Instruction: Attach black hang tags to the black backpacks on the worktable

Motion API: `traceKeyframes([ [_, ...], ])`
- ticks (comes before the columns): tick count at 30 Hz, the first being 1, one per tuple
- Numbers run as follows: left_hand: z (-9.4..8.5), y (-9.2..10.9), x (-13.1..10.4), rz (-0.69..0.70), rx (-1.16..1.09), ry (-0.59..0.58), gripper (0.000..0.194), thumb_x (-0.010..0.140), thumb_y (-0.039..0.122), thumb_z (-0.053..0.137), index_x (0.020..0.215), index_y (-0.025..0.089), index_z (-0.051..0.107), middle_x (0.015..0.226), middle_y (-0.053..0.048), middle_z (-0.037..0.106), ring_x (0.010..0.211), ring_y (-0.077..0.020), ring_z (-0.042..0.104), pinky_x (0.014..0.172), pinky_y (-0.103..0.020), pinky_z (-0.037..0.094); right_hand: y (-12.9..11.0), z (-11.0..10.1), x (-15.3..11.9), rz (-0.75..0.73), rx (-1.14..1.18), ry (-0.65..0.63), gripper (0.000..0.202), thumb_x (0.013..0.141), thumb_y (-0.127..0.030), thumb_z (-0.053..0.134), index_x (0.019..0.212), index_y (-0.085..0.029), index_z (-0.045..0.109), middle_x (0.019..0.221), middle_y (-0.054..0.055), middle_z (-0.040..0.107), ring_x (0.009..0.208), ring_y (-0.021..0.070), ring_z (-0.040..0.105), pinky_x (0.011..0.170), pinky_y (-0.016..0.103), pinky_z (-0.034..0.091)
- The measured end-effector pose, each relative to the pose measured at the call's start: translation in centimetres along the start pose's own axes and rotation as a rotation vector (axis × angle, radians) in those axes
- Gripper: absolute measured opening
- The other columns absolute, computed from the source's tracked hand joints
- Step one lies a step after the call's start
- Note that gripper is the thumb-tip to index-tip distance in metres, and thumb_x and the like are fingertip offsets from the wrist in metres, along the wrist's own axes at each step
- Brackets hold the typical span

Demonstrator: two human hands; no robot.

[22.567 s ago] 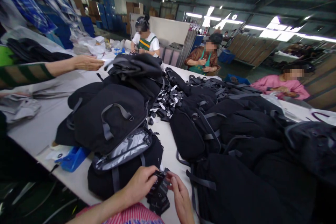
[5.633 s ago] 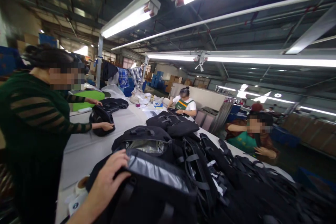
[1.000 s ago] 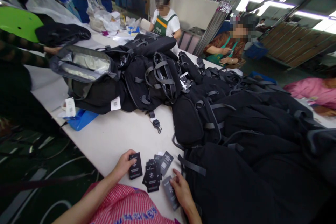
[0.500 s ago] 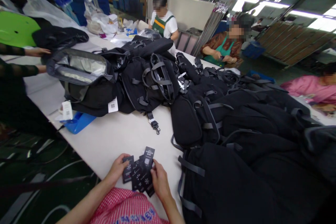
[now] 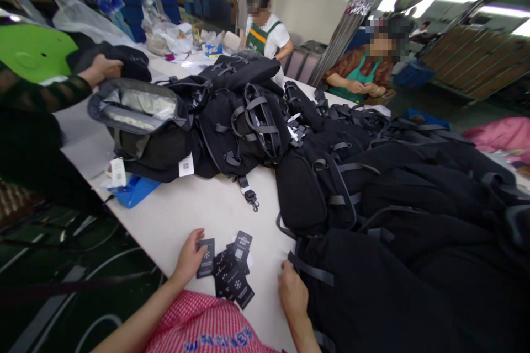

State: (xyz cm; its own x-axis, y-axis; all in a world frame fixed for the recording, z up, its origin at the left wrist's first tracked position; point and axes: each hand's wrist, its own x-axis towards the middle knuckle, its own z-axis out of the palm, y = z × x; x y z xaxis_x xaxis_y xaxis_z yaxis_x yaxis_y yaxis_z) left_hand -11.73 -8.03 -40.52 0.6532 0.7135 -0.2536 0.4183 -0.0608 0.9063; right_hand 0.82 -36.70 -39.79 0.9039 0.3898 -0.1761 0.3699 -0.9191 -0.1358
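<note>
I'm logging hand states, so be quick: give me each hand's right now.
Left hand: closed on a dark card, thumb on top.
Right hand: fingers curled beside a grey strap; whether it holds anything cannot be told.

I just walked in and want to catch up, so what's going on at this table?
A person's left hand holds a dark card, beside a loose pile of similar cards on the white table. The right hand is close to a strap of a black bag; whether they touch is unclear. More black bags are heaped across the table. At the left, a co-worker's hand grasps a black item.
</note>
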Motion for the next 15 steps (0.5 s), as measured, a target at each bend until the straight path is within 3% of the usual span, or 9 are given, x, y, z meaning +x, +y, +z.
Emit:
traceKeyframes([
  [2, -0.2, 0.7, -0.3, 0.083, 0.07, 0.037, 0.046, 0.068, 0.02, 0.055, 0.114, 0.019, 0.054, 0.123, -0.012, 0.057, 0.122, -0.0319, 0.051, 0.11, -0.052, 0.037, -0.3, -0.2, -0.2, -0.028, -0.048, 0.007, 0.035, 0.093, 0.001, 0.034, 0.108, -0.013, 0.062, 0.089, 0.012, 0.073, 0.082, 0.0262, 0.073, 0.068, 0.031, 0.052],
  [4, 0.0, 1.6, -1.1, 0.197, 0.149, 0.02, 0.043, 0.071, 0.017, 0.055, 0.115, 0.019, 0.057, 0.132, -0.012, 0.053, 0.13, -0.0325, 0.042, 0.117, -0.053, 0.027, -0.3, -0.3, -0.5, -0.05, -0.079, 0.017, 0.035, 0.094, 0.0, 0.032, 0.106, -0.013, 0.062, 0.09, 0.012, 0.073, 0.082, 0.0257, 0.072, 0.067, 0.031, 0.051],
  [9, 1.7, 3.5, -3.5, 0.532, 0.529, -0.263, 0.029, 0.082, 0.009, 0.047, 0.107, 0.02, 0.06, 0.118, -0.011, 0.056, 0.111, -0.0277, 0.051, 0.101, -0.046, 0.043, -0.5, -0.3, -1.0, -0.066, -0.119, 0.056, 0.035, 0.094, 0.001, 0.029, 0.097, -0.013, 0.061, 0.087, 0.013, 0.071, 0.08, 0.0255, 0.071, 0.065, 0.031, 0.05],
  [12, 2.4, 4.2, -4.5, 0.486, 0.686, -0.392, 0.031, 0.08, 0.008, 0.054, 0.109, 0.02, 0.056, 0.113, -0.008, 0.055, 0.104, -0.0249, 0.052, 0.096, -0.04, 0.046, -0.5, -0.2, -1.2, -0.094, -0.113, 0.088, 0.035, 0.094, 0.001, 0.031, 0.091, -0.015, 0.061, 0.084, 0.011, 0.069, 0.08, 0.0241, 0.07, 0.066, 0.031, 0.049],
  [15, 2.6, 4.6, -5.1, 0.458, 0.775, -0.495, 0.043, 0.074, 0.006, 0.062, 0.114, 0.02, 0.054, 0.121, -0.009, 0.053, 0.111, -0.0261, 0.051, 0.098, -0.04, 0.043, -0.3, 0.0, -1.4, -0.157, -0.086, 0.113, 0.03, 0.093, 0.0, 0.037, 0.088, -0.018, 0.061, 0.083, 0.008, 0.068, 0.08, 0.0235, 0.067, 0.069, 0.03, 0.048],
])
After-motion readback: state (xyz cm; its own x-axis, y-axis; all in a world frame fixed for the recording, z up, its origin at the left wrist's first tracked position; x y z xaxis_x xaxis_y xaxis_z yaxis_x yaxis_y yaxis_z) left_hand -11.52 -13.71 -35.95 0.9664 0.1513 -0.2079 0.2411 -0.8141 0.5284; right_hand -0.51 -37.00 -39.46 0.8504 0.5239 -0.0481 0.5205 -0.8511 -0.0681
